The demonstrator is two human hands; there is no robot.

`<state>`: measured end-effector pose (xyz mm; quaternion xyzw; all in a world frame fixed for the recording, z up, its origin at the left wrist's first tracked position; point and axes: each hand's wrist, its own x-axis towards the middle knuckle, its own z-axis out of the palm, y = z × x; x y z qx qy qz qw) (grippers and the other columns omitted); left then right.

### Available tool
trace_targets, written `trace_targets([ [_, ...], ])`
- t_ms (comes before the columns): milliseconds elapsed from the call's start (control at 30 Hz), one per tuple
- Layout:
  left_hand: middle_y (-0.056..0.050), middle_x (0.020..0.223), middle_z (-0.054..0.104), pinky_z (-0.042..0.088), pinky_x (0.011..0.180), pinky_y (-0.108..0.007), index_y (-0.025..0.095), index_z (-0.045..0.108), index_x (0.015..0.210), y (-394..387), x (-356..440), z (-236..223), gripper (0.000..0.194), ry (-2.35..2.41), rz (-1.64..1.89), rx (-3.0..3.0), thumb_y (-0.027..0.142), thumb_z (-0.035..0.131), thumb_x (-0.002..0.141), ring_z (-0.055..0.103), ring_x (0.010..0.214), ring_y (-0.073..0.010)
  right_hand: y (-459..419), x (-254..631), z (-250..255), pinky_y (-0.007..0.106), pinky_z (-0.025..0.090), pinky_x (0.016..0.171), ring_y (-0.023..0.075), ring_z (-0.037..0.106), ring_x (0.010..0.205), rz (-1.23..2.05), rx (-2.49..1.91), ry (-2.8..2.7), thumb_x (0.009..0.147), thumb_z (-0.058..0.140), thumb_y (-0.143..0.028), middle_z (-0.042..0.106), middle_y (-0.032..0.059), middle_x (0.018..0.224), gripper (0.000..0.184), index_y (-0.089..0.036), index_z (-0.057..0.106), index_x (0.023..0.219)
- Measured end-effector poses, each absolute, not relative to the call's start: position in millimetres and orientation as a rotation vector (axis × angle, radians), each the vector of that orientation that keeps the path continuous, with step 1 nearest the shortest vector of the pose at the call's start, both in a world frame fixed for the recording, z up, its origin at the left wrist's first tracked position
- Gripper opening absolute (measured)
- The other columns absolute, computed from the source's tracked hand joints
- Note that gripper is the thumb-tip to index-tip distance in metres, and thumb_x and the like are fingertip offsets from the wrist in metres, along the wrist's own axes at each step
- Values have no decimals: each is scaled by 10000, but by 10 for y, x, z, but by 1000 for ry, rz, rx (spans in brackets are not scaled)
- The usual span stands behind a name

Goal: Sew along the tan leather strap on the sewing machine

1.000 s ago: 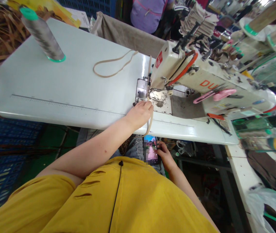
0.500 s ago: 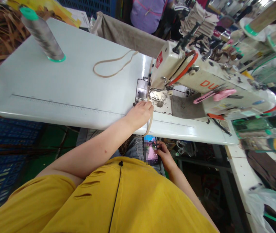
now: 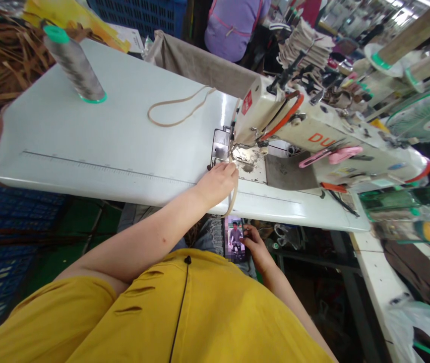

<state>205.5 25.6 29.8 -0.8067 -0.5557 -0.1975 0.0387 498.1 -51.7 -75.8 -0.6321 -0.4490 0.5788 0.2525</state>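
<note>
1. We see a long white work table [image 3: 97, 136] running from left to right, with a printed ruler line along its near edge; it carries everything named below

2. On the right end of the table sits a cream industrial sewing machine [image 3: 313, 138], its long body lying away to the right and its needle end facing left, toward the middle of the table

3. At the far left of the table stands a tall cone of grey thread [image 3: 74, 63] on a green base, upright and well apart from both hands

4. A thin tan strap [image 3: 177, 107] is the piece being handled. It lies in an open loop on the table behind the needle, passes under the needle end of the machine, and comes toward us, so its long axis runs from the far side of the table to the near edge, where it drops over the rim

5. Our left hand [image 3: 217, 184] rests on the table edge just in front of the needle plate, its fingers closed together on the strap, which leads away from the fingertips straight toward the needle. This hand is by far the nearer to the strap

6. Our right hand [image 3: 254, 247] is below the table, in the lap, fingers wrapped around a lit phone [image 3: 235, 237], apart from the strap
</note>
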Motion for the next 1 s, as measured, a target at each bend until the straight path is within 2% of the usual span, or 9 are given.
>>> trace_targets([
  [433, -180, 1226, 672, 502, 1105, -414, 54, 672, 1206, 252, 2055, 313, 260, -1720, -570, -2487, 64, 472, 1039, 657, 1161, -269, -533, 4930, -592, 381, 441, 878, 244, 537, 916, 1583, -1715, -1260, 611, 819, -365, 582, -13, 939, 484, -329, 685, 1075],
  [1000, -176, 1227, 673, 507, 1098, -402, 62, 675, 1195, 240, 2051, 343, 260, -1734, -553, -2495, 69, 462, 1046, 656, 1145, -263, -508, 4944, -719, 382, 426, 826, 238, 532, 867, 1583, -1730, -1225, 578, 798, -378, 570, -15, 905, 482, -317, 669, 1038],
])
